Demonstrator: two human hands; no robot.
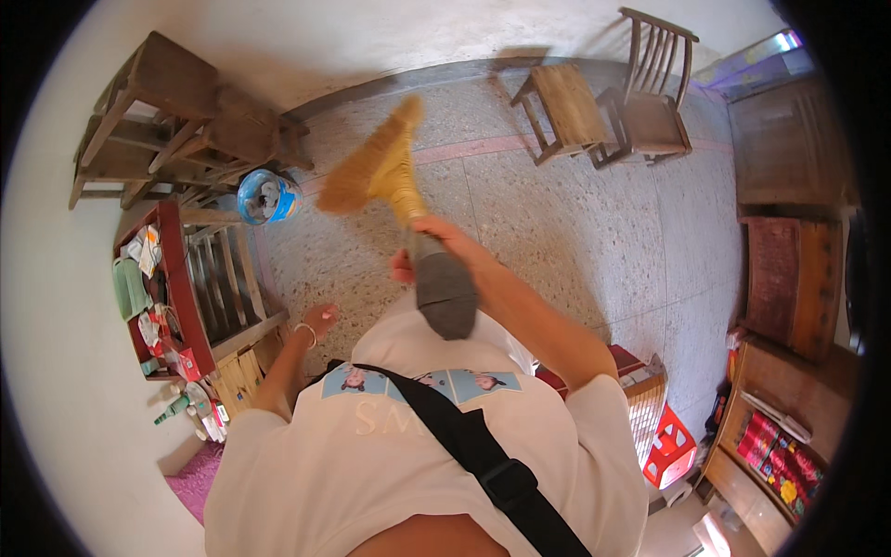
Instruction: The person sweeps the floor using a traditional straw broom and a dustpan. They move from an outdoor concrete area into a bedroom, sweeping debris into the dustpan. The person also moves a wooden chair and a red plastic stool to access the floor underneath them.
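Note:
A straw broom (376, 176) stretches out in front of me, its pale yellow bristle head fanned toward the far left above the floor. My right hand (444, 237) is closed around its handle, fingers wrapped below the bound yellow neck. The grey, rounded handle end (445, 292) points back at my body and hides part of my shirt. Down at my left side hangs my left hand (322, 318), loosely open with nothing seen in it, a light bracelet on its wrist. Nearest to it is the wooden slatted furniture on the left.
Stacked wooden stools (167, 79) stand far left, beside a blue bucket (267, 197) with grey contents. A red tray-like top (176, 278) holds packages. Far right are a wooden stool (566, 107) and chair (650, 121). A red plastic stool (670, 447) and wooden cabinets (789, 139) line the right.

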